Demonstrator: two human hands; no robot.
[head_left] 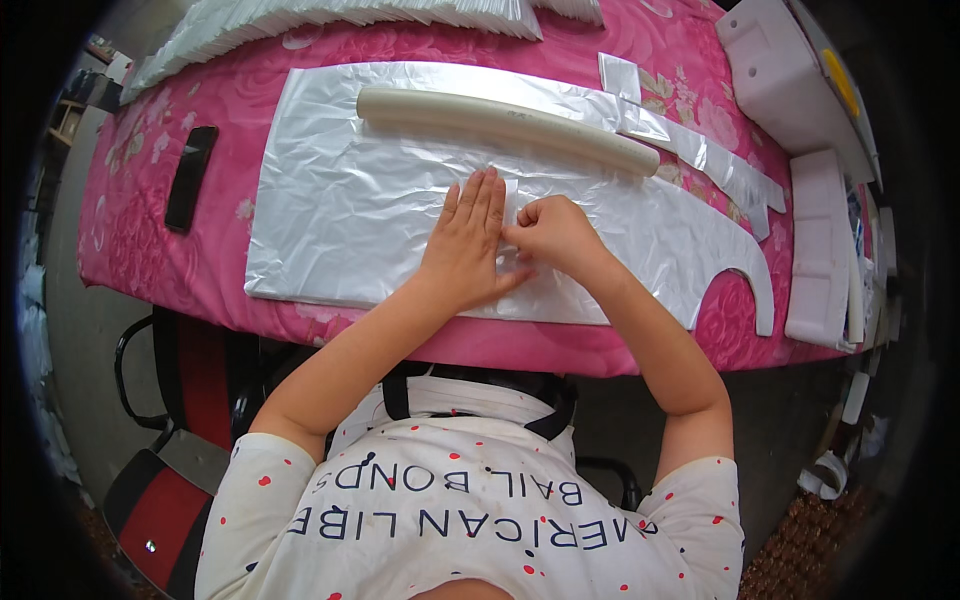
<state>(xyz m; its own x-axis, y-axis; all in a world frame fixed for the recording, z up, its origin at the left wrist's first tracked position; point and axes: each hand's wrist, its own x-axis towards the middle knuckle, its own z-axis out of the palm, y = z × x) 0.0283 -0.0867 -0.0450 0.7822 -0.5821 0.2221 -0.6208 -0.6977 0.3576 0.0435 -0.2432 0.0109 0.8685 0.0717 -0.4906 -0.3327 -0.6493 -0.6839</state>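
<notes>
White plastic carrier bags (330,220) lie flat in a crinkled stack, their cut handles pointing right. My left hand (465,240) rests on the middle of the top bag, fingers stretched forward and the thumb out to the right. Close beside it, my right hand (555,235) is closed, with curled fingers and the thumb and forefinger together near the left hand's edge. What it pinches, if anything, is too small to make out. A small pale flap shows between the two hands. Beyond them a long beige tube (510,125) lies across the bags.
A pink floral cloth (225,260) covers the table. At left lies a black phone (190,180). More stacked white bags (340,20) line the far edge. Loose plastic strips (715,160) lie at right, beside white foam boxes (815,250). Red-and-black chairs (205,375) stand at the near left.
</notes>
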